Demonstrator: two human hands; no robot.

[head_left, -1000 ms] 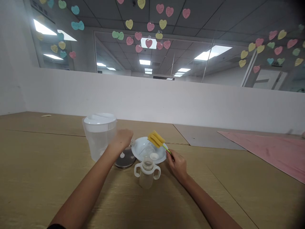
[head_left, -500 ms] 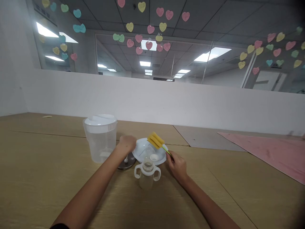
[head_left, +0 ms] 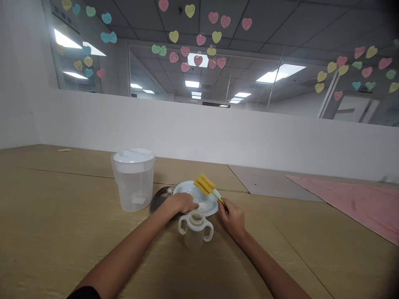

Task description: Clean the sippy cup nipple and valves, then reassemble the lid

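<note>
Right hand (head_left: 233, 216) is closed on yellow sponge brush (head_left: 205, 184)'s green handle. Left hand (head_left: 184, 202) is at white bowl (head_left: 183, 186), behind two-handled bottle (head_left: 195, 232), fingers partly bent; can't tell if gripping.

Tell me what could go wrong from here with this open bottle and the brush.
The left hand is close behind the open bottle and could knock it over. The right hand holds the brush above the bowl, where its sponge might bump the left one. The metal dish looks tilted, so it might slip.
</note>
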